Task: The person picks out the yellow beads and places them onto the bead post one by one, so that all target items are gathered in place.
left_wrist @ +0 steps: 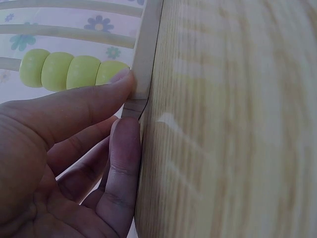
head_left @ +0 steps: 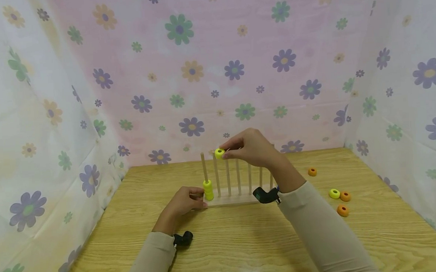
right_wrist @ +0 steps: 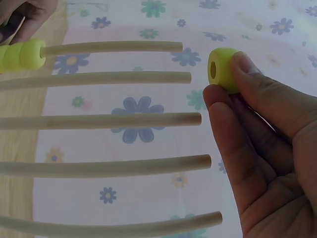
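Note:
Between thumb and fingers, my right hand (head_left: 254, 148) pinches a yellow bead (right_wrist: 222, 69) with a hole through it. In the right wrist view the bead is apart from the peg tips, off the ends of the first two pegs. A wooden rack with a row of upright pegs (right_wrist: 158, 119) stands on the table. Its leftmost peg carries a stack of several yellow beads (head_left: 208, 190). At the rack's left end my left hand (head_left: 182, 202) grips the wooden base (left_wrist: 144, 64), the thumb against it beside the lowest bead.
To the right on the wooden table (head_left: 224, 243) lie a loose yellow bead (head_left: 334, 194) and orange beads, one (head_left: 312, 172) farther back and two (head_left: 343, 210) nearer it. Flower-patterned cloth (head_left: 214, 69) hangs behind and at both sides. Black wrist cameras (head_left: 265, 194) sit at both cuffs.

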{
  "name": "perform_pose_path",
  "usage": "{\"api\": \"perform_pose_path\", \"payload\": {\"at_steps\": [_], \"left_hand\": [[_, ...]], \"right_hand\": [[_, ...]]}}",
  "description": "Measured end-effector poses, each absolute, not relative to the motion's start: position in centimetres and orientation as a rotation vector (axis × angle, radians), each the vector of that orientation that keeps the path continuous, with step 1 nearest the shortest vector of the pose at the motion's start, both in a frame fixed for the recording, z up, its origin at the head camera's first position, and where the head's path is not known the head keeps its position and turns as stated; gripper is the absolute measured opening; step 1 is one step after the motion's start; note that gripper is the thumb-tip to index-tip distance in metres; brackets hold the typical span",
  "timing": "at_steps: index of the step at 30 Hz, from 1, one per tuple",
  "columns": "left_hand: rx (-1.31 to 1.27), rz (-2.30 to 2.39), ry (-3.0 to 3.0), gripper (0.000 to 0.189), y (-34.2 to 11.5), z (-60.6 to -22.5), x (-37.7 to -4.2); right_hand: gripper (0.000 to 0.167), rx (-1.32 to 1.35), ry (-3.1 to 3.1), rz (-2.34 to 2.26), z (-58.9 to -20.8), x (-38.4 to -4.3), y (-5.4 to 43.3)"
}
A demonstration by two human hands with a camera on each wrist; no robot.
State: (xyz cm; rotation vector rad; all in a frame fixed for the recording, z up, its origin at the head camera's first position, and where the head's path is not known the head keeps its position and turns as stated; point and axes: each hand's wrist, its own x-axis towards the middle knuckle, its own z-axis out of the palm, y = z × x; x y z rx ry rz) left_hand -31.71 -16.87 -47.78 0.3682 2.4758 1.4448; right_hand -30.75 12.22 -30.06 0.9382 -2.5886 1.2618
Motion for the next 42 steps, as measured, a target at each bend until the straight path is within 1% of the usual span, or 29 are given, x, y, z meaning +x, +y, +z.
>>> {"api": "perform_pose_path", "payload": {"at_steps": [16,30,42], "left_hand": [[0.350,1.440,2.493,0.053,-16.8,-47.5,-31.4],[0.366,1.438,2.482,0.052,-16.8,-47.5,-31.5],[0.354,1.422,2.496,0.053,-16.8,-47.4,-31.5]], "right_hand": [[0.018,0.880,-2.551,1.347,-29.7,-30.8,10.5],[0.020,0.850,-2.563,1.338,-29.6,-30.5,8.7],[0.018,0.837,-2.533,1.270,-29.6,-30.6,7.8]]}}
